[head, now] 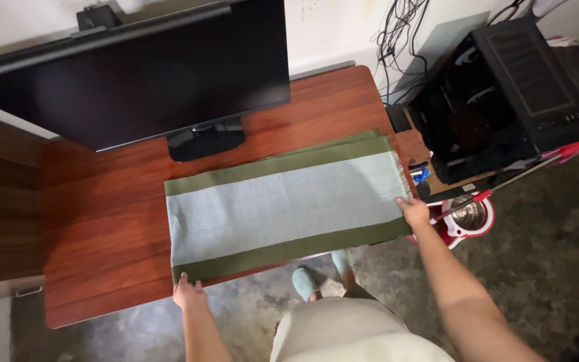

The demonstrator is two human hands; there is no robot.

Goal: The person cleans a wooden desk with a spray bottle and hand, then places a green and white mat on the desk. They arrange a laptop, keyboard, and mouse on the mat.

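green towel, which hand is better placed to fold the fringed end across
Right. The right hand grips the green towel at its fringed end; the left hand holds the opposite near corner.

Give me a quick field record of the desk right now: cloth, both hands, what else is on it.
cloth: folded green and pale grey woven cloth, flat on reddish-brown wooden desk
left hand: grips the cloth's near left corner
right hand: grips the near right corner, by the fringe
also on desk: black monitor, behind the cloth
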